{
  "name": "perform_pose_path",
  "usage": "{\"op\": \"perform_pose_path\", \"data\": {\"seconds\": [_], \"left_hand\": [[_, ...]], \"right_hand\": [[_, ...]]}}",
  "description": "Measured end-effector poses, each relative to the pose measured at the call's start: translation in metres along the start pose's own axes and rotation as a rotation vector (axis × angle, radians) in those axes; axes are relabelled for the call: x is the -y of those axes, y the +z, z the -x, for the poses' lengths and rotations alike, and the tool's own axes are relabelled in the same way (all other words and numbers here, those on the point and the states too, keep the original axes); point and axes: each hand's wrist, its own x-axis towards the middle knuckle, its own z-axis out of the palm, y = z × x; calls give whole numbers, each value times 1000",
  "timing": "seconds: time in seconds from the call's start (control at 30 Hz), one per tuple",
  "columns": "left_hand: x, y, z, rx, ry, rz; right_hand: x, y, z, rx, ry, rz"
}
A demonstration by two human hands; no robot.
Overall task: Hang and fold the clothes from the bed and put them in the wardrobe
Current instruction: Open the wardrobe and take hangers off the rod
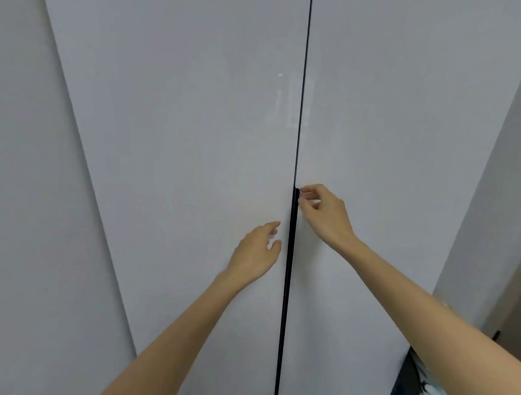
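Two tall white wardrobe doors fill the head view, the left door (180, 165) and the right door (403, 143), both closed with a thin dark gap between them. A black strip handle (287, 287) runs down the gap from mid-height. My right hand (323, 214) has its fingertips curled at the top end of the handle, on the right door's edge. My left hand (257, 250) hovers just left of the handle with fingers loosely apart, holding nothing. No clothes from the bed are visible.
Another white panel (23, 189) stands at the far left. At the right is a grey wall (489, 205). A dark blue and white fabric item (418, 386) shows at the bottom right under my right forearm.
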Motion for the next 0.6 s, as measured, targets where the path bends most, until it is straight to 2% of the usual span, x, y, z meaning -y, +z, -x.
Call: {"op": "perform_pose_path", "data": {"seconds": [0.2, 0.43, 0.6], "left_hand": [[16, 14, -15, -24, 26, -17], [10, 24, -8, 71, 24, 1], [-13, 36, 10, 60, -38, 199]], "right_hand": [[-7, 15, -20, -135, -24, 26], [-5, 1, -11, -72, -53, 29], [3, -22, 18, -26, -95, 60]]}}
